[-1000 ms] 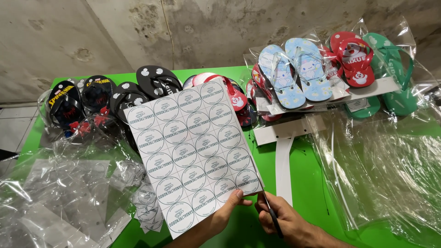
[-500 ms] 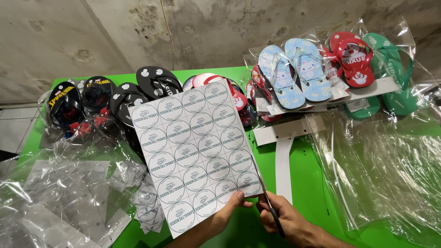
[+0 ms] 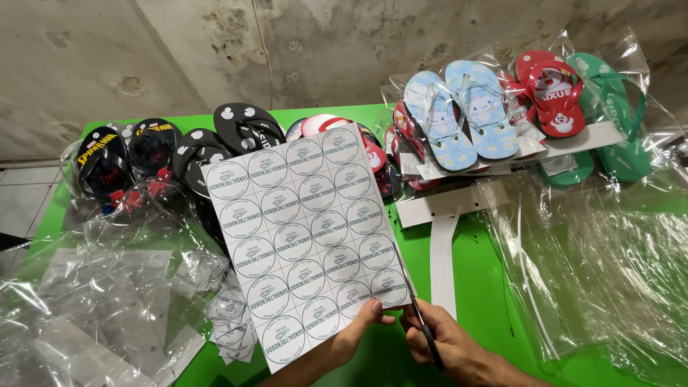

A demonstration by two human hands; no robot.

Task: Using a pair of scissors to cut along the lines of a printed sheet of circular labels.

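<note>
A white sheet of round printed stickers (image 3: 304,240) is held up over the green table (image 3: 473,258). My left hand (image 3: 355,337) pinches its bottom edge near the right corner. My right hand (image 3: 448,347) grips a pair of scissors (image 3: 416,312) with a dark handle; the thin blades run up along the sheet's right edge. Both hands sit at the bottom middle of the head view, close together.
Black flip-flops (image 3: 172,147) in clear bags lie at the back left. Blue (image 3: 462,115), red (image 3: 552,93) and green flip-flops (image 3: 613,122) lie at the back right on white card strips (image 3: 444,244). Clear plastic bags (image 3: 93,301) and cut round stickers (image 3: 233,322) lie left; more plastic (image 3: 609,265) right.
The sheet has shifted slightly and the scissors have moved a little further up its right edge. The hands stay in nearly the same place.
</note>
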